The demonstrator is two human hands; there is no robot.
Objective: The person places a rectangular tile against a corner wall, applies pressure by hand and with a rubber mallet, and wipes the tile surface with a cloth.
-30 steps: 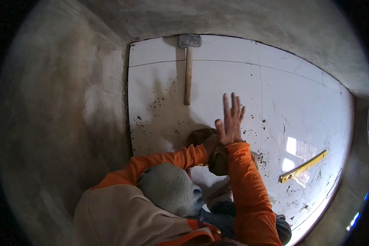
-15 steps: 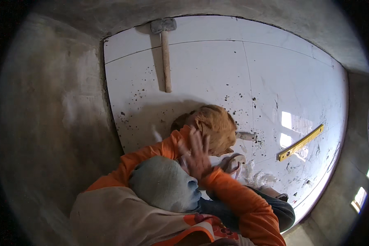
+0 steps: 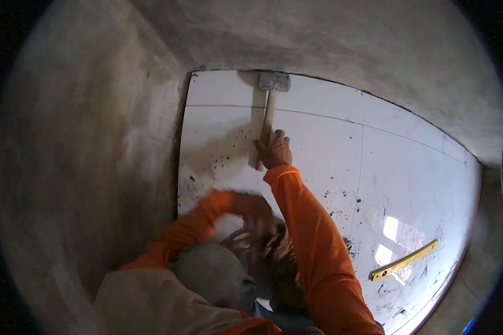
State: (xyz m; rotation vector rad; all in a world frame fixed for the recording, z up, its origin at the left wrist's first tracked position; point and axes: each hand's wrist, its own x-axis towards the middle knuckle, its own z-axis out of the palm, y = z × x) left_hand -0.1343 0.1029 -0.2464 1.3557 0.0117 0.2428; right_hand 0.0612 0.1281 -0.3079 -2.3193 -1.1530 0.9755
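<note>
My right hand (image 3: 275, 151) reaches forward over the white tiles, thumb and fingers on either side of the wooden handle of a mallet (image 3: 268, 114). The mallet's grey block head lies near the far wall, and its handle points back toward me. My left hand (image 3: 256, 215), smeared by motion, is over a crumpled brown cloth (image 3: 284, 251) near my knee. Its fingers are too blurred to show whether they grip the cloth. My right forearm covers part of the floor beside the cloth.
A yellow spirit level (image 3: 405, 261) lies on the white tiled floor (image 3: 318, 151) at the right. Dark crumbs are scattered over the tiles. Bare grey walls (image 3: 95, 139) rise at the left and far side.
My right hand has gone from beside the cloth forward to the mallet's handle. The cloth has come nearer my knee, with my left hand moving over it. The view has shifted.
</note>
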